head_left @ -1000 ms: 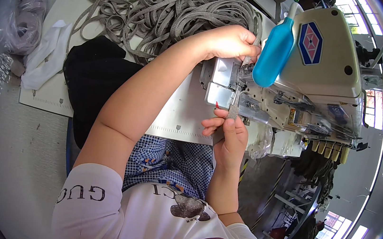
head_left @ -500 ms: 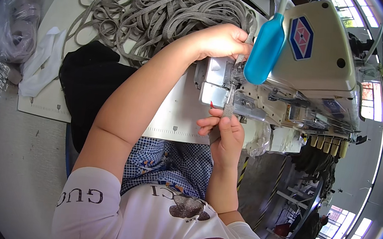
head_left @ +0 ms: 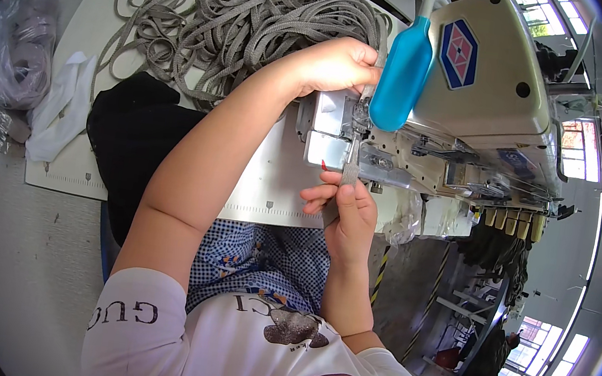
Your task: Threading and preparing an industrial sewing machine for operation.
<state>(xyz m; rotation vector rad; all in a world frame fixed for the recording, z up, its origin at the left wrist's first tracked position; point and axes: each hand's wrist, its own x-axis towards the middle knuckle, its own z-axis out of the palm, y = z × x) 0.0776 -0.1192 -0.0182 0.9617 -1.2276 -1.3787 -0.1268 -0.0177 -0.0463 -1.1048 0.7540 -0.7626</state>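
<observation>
A grey flat woven tape runs through the sewing machine's metal foot area, with a hand on either side. On the far side, my left hand is closed with thumb and fingers pinching the tape beside the large loose heap of the same grey tape. Nearer me, my right hand grips the tape between thumb and fingers, and its end hangs down past the palm. The sewing machine stands right of both hands, and a blue paddle-shaped piece hides part of it.
Black cloth drapes over the front edge of the white table at left. White cloth and plastic-wrapped rolls lie farther left. A clear plastic bag hangs below the machine.
The whole view has shifted slightly, so the machine and table sit a little farther left. Both hands keep their hold on the tape, at about the same places beside the machine.
</observation>
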